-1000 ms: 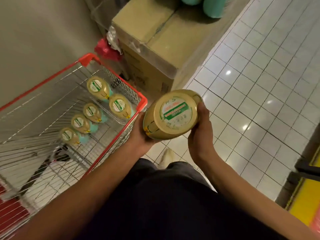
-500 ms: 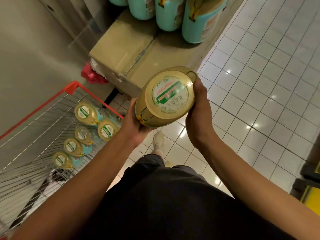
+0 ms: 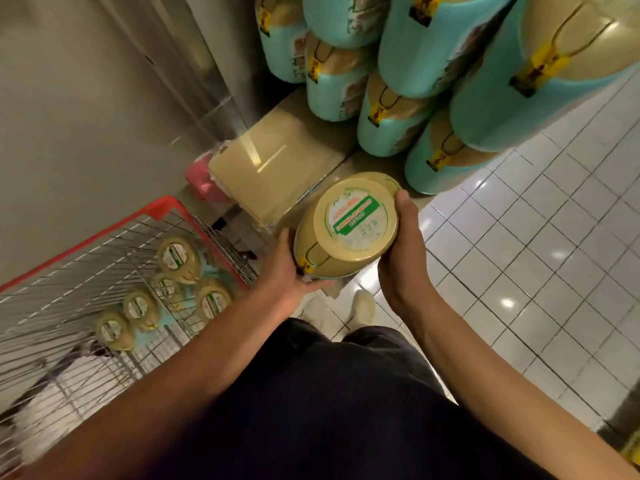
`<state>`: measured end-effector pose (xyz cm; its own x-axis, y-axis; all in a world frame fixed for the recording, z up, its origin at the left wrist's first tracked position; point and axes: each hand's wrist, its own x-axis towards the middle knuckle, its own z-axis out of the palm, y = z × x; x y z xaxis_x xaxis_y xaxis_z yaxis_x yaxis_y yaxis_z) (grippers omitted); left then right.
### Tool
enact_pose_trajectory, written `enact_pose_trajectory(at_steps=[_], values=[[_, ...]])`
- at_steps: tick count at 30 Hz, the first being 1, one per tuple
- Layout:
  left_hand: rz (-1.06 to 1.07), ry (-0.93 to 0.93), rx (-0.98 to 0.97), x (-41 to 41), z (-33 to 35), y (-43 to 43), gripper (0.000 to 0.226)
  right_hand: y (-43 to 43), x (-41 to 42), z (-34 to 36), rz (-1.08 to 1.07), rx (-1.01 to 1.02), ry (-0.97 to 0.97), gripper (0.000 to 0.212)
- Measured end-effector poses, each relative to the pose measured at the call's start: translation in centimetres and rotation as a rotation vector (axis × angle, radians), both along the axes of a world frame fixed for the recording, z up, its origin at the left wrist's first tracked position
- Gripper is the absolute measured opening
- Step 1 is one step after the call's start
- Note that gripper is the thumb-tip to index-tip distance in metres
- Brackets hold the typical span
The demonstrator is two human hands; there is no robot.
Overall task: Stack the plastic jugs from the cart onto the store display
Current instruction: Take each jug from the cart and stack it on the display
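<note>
Gripped plastic jug (image 3: 346, 226) between left hand (image 3: 287, 268) and right hand (image 3: 401, 251), both clamped on its sides | held over tiled floor (image 3: 519, 237), right of cart (image 3: 166, 201), near display stack (image 3: 415, 46) on cardboard box (image 3: 270, 168)

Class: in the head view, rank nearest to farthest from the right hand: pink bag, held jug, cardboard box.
1. Held jug, gripped by the right hand.
2. Cardboard box, beyond the jug, left.
3. Pink bag, left of the box.
</note>
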<state>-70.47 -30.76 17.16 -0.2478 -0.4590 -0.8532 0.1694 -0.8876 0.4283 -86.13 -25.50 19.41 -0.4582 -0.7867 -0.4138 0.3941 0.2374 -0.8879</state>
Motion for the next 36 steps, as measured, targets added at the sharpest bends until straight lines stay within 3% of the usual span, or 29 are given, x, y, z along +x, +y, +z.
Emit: enact_pose_trajectory(at_steps=[5, 14, 22, 36], values=[[0.202, -0.041, 0.02, -0.3, -0.5, -1.2, 0.041, -3.3, -0.7, -1.1, 0.161, -0.006, 0.002, 0.052], [0.537, -0.182, 0.001, -1.5, -0.6, -5.6, 0.033, -12.2, -0.3, -2.0, 0.307, -0.023, -0.022, 0.048], [0.491, -0.157, -0.089, 0.0, 0.7, -12.9, 0.06, -20.1, 2.6, -1.7, 0.269, -0.011, -0.076, 0.044], [0.599, -0.175, -0.077, 2.1, -0.3, -21.4, 0.053, -28.0, 6.0, -0.6, 0.202, 0.053, -0.14, 0.041]])
